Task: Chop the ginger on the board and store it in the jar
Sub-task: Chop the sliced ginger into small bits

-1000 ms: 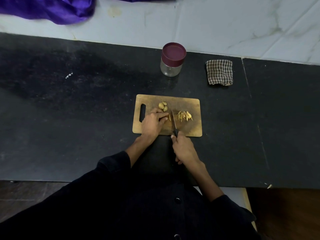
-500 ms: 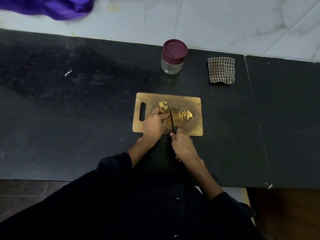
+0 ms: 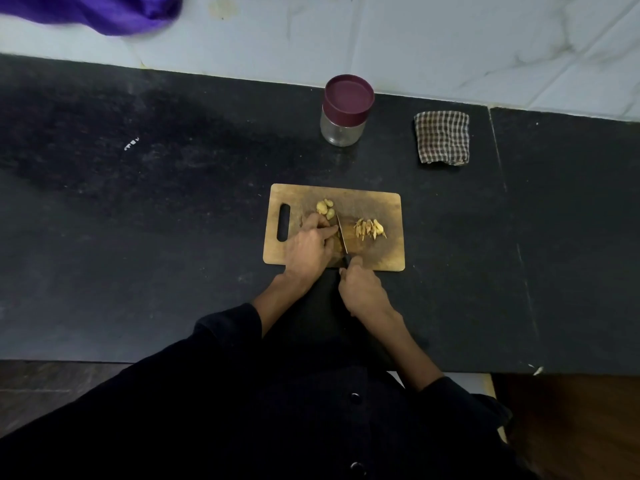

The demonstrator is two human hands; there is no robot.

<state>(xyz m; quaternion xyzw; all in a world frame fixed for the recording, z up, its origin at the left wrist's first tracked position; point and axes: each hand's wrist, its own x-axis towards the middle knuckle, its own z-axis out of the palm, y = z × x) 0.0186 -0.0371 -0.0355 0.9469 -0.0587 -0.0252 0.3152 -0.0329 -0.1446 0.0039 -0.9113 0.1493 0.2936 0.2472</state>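
Note:
A wooden cutting board (image 3: 381, 206) lies on the black counter. My left hand (image 3: 310, 249) rests on it with curled fingers, holding down a ginger piece that is mostly hidden under them. My right hand (image 3: 362, 289) grips the dark handle of a knife (image 3: 341, 237), whose blade stands just right of my left fingertips. Whole ginger chunks (image 3: 325, 208) lie behind my left hand. A pile of cut ginger strips (image 3: 370, 229) sits right of the blade. The glass jar (image 3: 344, 112) with its maroon lid on stands behind the board.
A folded checked cloth (image 3: 442, 137) lies right of the jar. A purple fabric (image 3: 104, 12) hangs over the white tiled wall at top left. The counter's front edge runs just before my body, with a seam (image 3: 498, 161) at the right.
The knife blade and my left fingers have shifted slightly left along the ginger. The view has tilted a little; jar and cloth stay put.

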